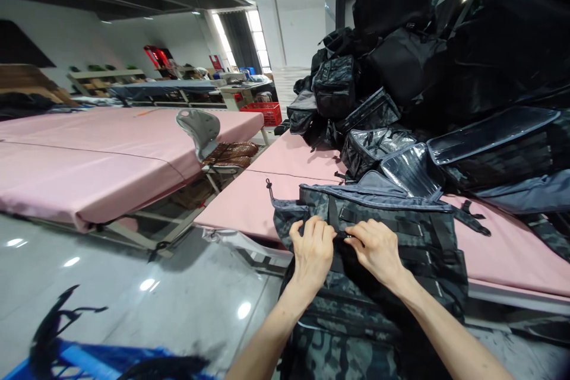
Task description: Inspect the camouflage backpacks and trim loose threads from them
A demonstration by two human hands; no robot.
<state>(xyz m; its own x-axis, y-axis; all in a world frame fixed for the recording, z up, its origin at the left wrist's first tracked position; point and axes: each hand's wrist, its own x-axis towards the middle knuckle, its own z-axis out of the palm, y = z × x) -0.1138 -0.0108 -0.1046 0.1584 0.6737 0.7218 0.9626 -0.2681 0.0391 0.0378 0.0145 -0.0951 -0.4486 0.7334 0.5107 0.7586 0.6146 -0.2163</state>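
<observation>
A dark camouflage backpack (418, 255) hangs over the near edge of the pink table, its grey-lined top flap (378, 199) folded open toward the far side. My left hand (313, 249) is closed at the backpack's upper left, fingers curled over the fabric. Close beside it, my right hand (376, 249) pinches with thumb and forefinger. Between the two hands runs a short black strap (342, 235) with a small dark fitting, whose exact shape is partly hidden by the fingers. A drawcord with a cord lock (269, 185) sticks up at the backpack's left corner.
Behind the backpack, a tall heap of black and camouflage bags (401, 71) covers the pink table (249, 196). Another pink table (89, 154) stands left, with a grey chair (202, 130) beside it. A blue crate (102, 359) with black straps sits on the floor, lower left.
</observation>
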